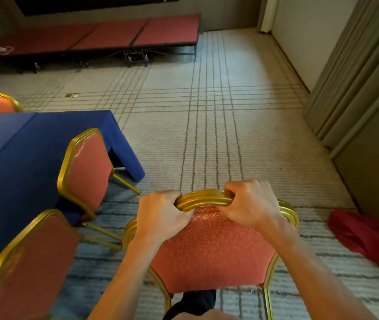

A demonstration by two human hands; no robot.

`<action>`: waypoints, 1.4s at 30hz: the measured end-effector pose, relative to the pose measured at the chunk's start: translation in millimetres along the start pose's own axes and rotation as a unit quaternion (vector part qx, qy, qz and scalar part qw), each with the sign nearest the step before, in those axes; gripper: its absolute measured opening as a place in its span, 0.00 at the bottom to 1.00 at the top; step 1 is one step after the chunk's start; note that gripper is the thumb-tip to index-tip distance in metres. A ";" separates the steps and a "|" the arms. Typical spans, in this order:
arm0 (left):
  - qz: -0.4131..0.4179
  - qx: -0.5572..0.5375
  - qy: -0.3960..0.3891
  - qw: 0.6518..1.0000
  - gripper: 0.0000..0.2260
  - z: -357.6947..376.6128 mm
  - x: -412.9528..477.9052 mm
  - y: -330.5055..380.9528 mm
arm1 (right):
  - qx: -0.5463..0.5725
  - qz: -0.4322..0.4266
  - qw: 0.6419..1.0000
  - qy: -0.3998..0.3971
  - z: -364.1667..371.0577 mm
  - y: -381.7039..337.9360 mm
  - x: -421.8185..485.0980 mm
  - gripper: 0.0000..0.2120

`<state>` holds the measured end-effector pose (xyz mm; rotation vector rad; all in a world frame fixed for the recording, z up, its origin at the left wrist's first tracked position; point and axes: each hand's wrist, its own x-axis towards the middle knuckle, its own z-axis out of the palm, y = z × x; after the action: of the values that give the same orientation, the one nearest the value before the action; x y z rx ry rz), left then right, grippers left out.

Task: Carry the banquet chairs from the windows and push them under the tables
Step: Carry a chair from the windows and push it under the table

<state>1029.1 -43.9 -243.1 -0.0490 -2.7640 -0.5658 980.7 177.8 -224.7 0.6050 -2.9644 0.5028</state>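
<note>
Gripped top rail [203,199] of red-padded gold-framed banquet chair [211,245] with left hand [160,215], right hand [250,204], all fingers [232,189] curled round it. Counted four chairs [87,172], one blue-clothed table [22,153].

No text, label, brand or number is legible; the small metal floor plate [72,95] at ten o'clock is too blurred to read.

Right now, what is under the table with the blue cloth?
The blue cloth hangs low and hides the space beneath it. One red chair and a nearer one stand at its edge: backs and some gold legs show; their seats are hidden.
</note>
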 end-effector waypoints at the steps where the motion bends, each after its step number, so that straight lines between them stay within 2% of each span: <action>1: 0.006 0.000 0.003 1.000 0.19 7.6 20.0 -6.0 | -0.005 -0.001 1.000 0.002 2.0 6.1 19.3 0.21; 4: 0.026 -0.009 -0.008 1.000 0.19 29.0 101.0 -27.4 | -0.004 0.018 1.000 0.014 6.8 25.3 93.0 0.23; 7: 0.042 -0.007 -0.015 0.999 0.20 37.9 171.1 -34.4 | -0.007 0.029 0.999 0.034 0.8 44.0 151.0 0.19; 12: 0.060 -0.012 -0.023 0.998 0.19 49.5 278.2 -47.8 | -0.013 0.050 0.998 0.026 -14.7 68.4 247.3 0.18; 19: 0.068 0.019 -0.017 0.997 0.21 105.2 428.8 -85.9 | 0.016 0.020 0.998 0.054 15.2 129.5 405.9 0.20; 23: 0.045 0.073 -0.044 0.995 0.21 134.8 507.9 -98.0 | 0.032 0.003 0.999 0.030 32.8 167.5 498.8 0.22; 25: 0.012 0.080 -0.056 0.995 0.19 139.3 540.7 -107.7 | 0.024 -0.007 1.000 0.011 34.8 173.1 544.7 0.22; 28: -0.012 0.080 -0.034 0.996 0.17 141.8 580.7 -125.6 | 0.022 -0.050 0.999 -0.004 35.0 175.2 601.4 0.22; 33: -0.014 0.075 0.016 0.997 0.19 146.4 657.7 -157.8 | 0.020 -0.070 0.997 0.017 35.5 177.2 693.0 0.22; 38: -0.045 0.057 0.044 0.996 0.16 162.9 727.3 -225.9 | 0.003 -0.104 0.994 -0.018 63.3 161.3 803.4 0.21; 42: -0.057 0.075 0.074 0.993 0.20 174.8 788.0 -295.5 | -0.012 -0.126 0.992 -0.019 91.5 134.7 895.7 0.21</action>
<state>200.5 -271.8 -258.8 0.1790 -2.6667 -0.3712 103.5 -65.7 -229.3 0.9784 -2.8643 0.4368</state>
